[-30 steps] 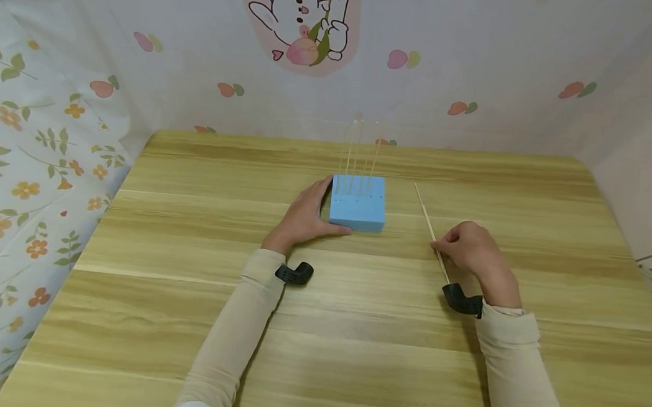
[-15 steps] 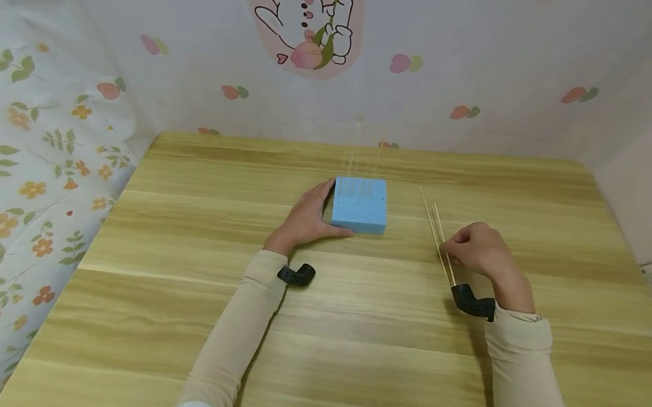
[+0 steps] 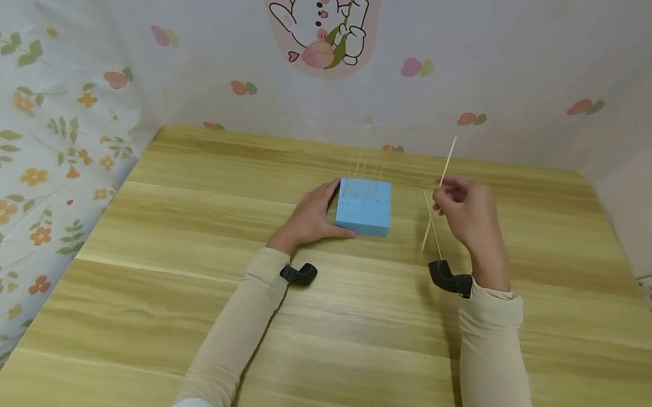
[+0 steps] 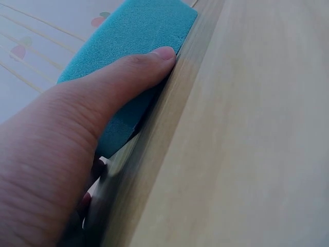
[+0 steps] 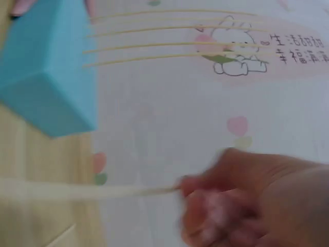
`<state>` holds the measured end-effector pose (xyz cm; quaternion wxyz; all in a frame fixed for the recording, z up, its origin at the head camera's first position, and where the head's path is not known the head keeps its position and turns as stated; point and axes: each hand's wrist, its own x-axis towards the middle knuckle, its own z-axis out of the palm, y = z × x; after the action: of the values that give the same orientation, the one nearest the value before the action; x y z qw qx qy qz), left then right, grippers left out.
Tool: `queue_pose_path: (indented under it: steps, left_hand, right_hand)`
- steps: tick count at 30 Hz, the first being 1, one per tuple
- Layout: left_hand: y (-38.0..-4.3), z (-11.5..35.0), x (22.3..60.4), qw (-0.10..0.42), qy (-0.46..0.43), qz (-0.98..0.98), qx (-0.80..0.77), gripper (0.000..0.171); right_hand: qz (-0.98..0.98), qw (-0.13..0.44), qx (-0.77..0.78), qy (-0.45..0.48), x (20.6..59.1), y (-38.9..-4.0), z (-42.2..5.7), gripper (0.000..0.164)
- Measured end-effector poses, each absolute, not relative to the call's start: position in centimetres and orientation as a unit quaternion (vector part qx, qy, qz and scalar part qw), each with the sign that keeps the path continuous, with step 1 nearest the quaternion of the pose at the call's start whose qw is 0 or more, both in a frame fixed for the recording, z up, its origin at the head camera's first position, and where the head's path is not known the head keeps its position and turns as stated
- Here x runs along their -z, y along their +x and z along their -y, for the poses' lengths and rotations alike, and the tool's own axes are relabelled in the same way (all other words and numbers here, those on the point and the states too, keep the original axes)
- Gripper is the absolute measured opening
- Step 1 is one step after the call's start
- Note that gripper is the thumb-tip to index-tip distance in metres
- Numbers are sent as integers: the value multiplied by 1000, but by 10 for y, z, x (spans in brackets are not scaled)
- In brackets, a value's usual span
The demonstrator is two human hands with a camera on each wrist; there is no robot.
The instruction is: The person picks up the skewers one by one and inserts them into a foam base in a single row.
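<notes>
A light blue foam block [image 3: 363,216] sits on the wooden table, with several thin wooden skewers [image 5: 169,46] standing upright in its top toward the back. Small holes dot the top in front of them. My left hand [image 3: 307,220] grips the block from its left side; the thumb [image 4: 139,72] lies along the front face, and the other fingers are mostly hidden behind it. To the right of the block, my right hand [image 3: 468,212] pinches one skewer [image 3: 449,156], raised and tilted with its lower end toward me. A second skewer [image 3: 437,242] lies on the table below that hand.
The wooden table [image 3: 351,348] reaches back to a white cloth [image 3: 480,63] printed with a rabbit and hearts. Flowered cloth [image 3: 28,210] hangs at the left. A black wrist camera [image 3: 449,278] on the right arm covers the lying skewer's near end.
My right hand has lifted one skewer off the table and tipped it up, moving away from me and slightly left. The left hand keeps its grip on the block.
</notes>
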<state>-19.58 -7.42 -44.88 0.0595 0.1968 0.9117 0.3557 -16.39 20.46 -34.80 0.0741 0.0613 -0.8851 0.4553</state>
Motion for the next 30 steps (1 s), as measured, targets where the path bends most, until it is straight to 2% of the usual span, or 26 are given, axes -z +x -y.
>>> queue_pose_path:
  steps: [3,7,15,30]
  left_hand:
    - [-195,72,451,65,198,-912,-352,120]
    - [-195,70,452,63,204,-913,-347,121]
    - [-198,75,449,52,193,-917,-344,122]
    - [-198,74,448,43,200,-911,-357,121]
  right_hand:
    - [854,178,-478,101,344,-172,-190,22]
    - [832,246,-471,156,341,-177,-169,20]
    - [847,237,-436,190,345,-182,-150,20]
    - [857,220,-421,200,347,-183,-149,20]
